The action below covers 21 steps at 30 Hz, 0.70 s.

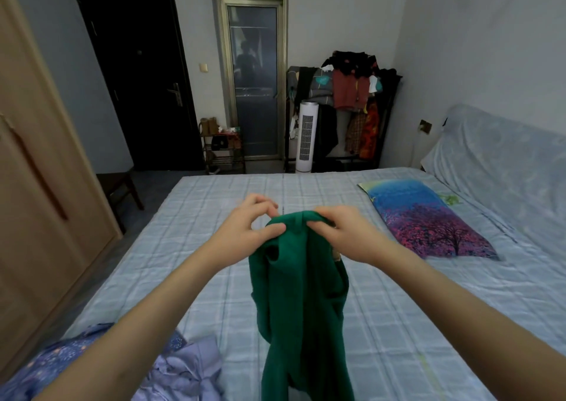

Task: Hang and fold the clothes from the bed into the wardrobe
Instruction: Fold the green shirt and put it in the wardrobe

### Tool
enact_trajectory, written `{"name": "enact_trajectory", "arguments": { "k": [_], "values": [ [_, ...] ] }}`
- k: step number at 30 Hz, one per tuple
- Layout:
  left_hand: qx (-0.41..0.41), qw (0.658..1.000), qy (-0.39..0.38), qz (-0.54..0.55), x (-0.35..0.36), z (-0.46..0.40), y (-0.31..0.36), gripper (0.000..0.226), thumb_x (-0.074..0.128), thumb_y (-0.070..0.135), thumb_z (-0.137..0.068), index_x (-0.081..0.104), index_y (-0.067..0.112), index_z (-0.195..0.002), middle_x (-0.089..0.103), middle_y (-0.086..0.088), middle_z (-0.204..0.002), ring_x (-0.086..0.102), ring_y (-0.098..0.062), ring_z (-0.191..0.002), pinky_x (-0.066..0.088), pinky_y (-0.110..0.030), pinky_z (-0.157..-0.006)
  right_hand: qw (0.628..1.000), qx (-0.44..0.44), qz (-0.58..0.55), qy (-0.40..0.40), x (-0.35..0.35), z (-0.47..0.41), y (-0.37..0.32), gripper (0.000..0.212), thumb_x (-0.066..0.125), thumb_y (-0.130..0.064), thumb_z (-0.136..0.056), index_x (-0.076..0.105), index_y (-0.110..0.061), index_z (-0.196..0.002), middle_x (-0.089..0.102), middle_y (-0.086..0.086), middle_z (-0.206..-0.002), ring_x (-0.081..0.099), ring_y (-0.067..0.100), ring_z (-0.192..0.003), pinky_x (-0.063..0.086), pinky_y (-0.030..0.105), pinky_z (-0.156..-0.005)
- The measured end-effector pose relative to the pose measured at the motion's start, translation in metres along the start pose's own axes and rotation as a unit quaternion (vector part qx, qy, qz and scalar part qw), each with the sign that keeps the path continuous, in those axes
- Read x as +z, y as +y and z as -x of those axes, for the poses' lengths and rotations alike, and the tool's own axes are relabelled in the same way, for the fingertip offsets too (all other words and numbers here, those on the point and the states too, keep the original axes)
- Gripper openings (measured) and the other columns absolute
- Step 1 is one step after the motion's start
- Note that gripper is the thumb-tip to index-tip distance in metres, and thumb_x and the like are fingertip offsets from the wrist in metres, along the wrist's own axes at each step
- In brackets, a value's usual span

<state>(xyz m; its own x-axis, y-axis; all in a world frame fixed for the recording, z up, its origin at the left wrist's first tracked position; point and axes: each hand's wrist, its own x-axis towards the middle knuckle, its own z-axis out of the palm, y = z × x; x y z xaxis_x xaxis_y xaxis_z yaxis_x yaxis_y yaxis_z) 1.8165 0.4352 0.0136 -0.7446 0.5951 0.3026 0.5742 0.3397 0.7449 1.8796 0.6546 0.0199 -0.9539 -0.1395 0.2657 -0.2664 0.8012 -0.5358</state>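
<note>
A dark green garment (pixel 301 302) hangs bunched above the bed (pixel 398 324), held up by its top edge. My left hand (pixel 248 229) pinches the top left of the cloth between thumb and fingers. My right hand (pixel 343 232) grips the top right, close beside the left. The lower end of the green garment runs out of view at the bottom. A pile of light purple and blue patterned clothes (pixel 180 367) lies on the near left corner of the bed. The wooden wardrobe (pixel 39 186) stands along the left wall with its doors shut.
A pillow printed with a pink tree (pixel 428 220) lies on the right of the bed. Beyond the bed stand a white tower fan (pixel 306 137), a loaded clothes rack (pixel 352 103), a small shoe shelf (pixel 223 149) and a dark stool (pixel 121 186).
</note>
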Motion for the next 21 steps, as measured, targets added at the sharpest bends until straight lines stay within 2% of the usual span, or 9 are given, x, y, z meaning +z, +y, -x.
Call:
{"name": "enact_trajectory", "arguments": {
  "k": [2, 5, 10, 12, 14, 16, 18, 21],
  "values": [
    [-0.01, 0.994, -0.041, 0.1, -0.004, 0.002, 0.008, 0.014, 0.063, 0.019, -0.094, 0.058, 0.009, -0.087, 0.065, 0.003, -0.088, 0.061, -0.009, -0.079, 0.045, -0.023, -0.07, 1.0, 0.001, -0.02, 0.012, -0.007, 0.001, 0.0, 0.023, 0.054, -0.033, -0.096, 0.068, -0.02, -0.084, 0.067, -0.002, -0.073, 0.061, 0.012, -0.071, 0.049, 0.038, -0.067],
    [0.005, 0.994, -0.073, 0.075, -0.006, 0.004, 0.014, 0.018, 0.062, 0.019, -0.095, 0.053, 0.005, -0.086, 0.059, 0.011, -0.065, 0.055, -0.005, -0.062, 0.042, -0.02, -0.057, 1.0, -0.023, 0.013, 0.014, -0.016, 0.003, -0.002, 0.021, 0.056, -0.032, -0.096, 0.068, -0.021, -0.083, 0.066, -0.005, -0.074, 0.059, 0.007, -0.072, 0.049, 0.034, -0.068],
    [0.007, 0.998, -0.067, 0.008, -0.012, -0.006, 0.015, 0.031, 0.074, 0.027, -0.085, 0.049, 0.01, -0.078, 0.049, 0.01, -0.061, 0.048, -0.008, -0.058, 0.038, -0.02, -0.054, 0.998, -0.044, -0.033, 0.015, -0.02, 0.005, -0.002, 0.014, 0.057, -0.022, -0.096, 0.071, -0.022, -0.095, 0.065, -0.01, -0.088, 0.061, 0.006, -0.082, 0.054, 0.032, -0.074],
    [-0.005, 0.995, -0.078, -0.056, -0.018, -0.011, 0.012, 0.032, 0.078, 0.036, -0.079, 0.052, 0.018, -0.081, 0.053, 0.009, -0.065, 0.051, -0.008, -0.06, 0.041, -0.022, -0.055, 0.999, -0.044, -0.03, 0.007, -0.021, 0.005, -0.001, 0.013, 0.059, -0.024, -0.095, 0.072, -0.024, -0.098, 0.062, -0.01, -0.092, 0.061, 0.005, -0.083, 0.053, 0.029, -0.076],
    [-0.004, 0.987, -0.093, -0.128, -0.022, -0.014, 0.01, 0.025, 0.075, 0.045, -0.079, 0.057, 0.027, -0.08, 0.058, 0.007, -0.067, 0.055, -0.008, -0.062, 0.043, -0.024, -0.057, 0.999, -0.043, -0.008, -0.017, -0.022, 0.007, 0.0, 0.014, 0.06, -0.028, -0.094, 0.073, -0.022, -0.093, 0.064, -0.007, -0.085, 0.06, 0.007, -0.079, 0.051, 0.032, -0.074],
    [0.002, 0.979, -0.114, -0.171, -0.026, -0.017, 0.009, 0.032, 0.065, 0.049, -0.086, 0.058, 0.02, -0.073, 0.056, 0.001, -0.065, 0.054, -0.011, -0.061, 0.04, -0.027, -0.058, 0.998, -0.045, 0.02, -0.042, -0.022, 0.009, -0.001, 0.02, 0.058, -0.033, -0.094, 0.07, -0.02, -0.084, 0.066, -0.003, -0.076, 0.061, 0.01, -0.074, 0.049, 0.035, -0.07],
    [-0.008, 0.976, -0.145, -0.16, -0.032, -0.017, 0.015, 0.036, 0.055, 0.04, -0.089, 0.051, 0.014, -0.064, 0.045, -0.001, -0.059, 0.045, -0.013, -0.057, 0.036, -0.034, -0.059, 0.997, -0.043, 0.034, -0.055, -0.023, 0.01, -0.002, 0.024, 0.057, -0.037, -0.094, 0.068, -0.022, -0.08, 0.066, -0.004, -0.072, 0.06, 0.009, -0.071, 0.048, 0.031, -0.067],
    [-0.017, 0.978, -0.207, -0.031, -0.037, -0.012, 0.018, 0.021, 0.048, 0.023, -0.078, 0.051, 0.012, -0.061, 0.043, -0.003, -0.064, 0.041, -0.018, -0.063, 0.032, -0.036, -0.063, 0.997, -0.048, 0.032, -0.055, -0.026, 0.011, -0.003, 0.026, 0.057, -0.037, -0.095, 0.064, -0.026, -0.073, 0.062, -0.005, -0.067, 0.058, 0.009, -0.067, 0.044, 0.027, -0.062]
  ]
}}
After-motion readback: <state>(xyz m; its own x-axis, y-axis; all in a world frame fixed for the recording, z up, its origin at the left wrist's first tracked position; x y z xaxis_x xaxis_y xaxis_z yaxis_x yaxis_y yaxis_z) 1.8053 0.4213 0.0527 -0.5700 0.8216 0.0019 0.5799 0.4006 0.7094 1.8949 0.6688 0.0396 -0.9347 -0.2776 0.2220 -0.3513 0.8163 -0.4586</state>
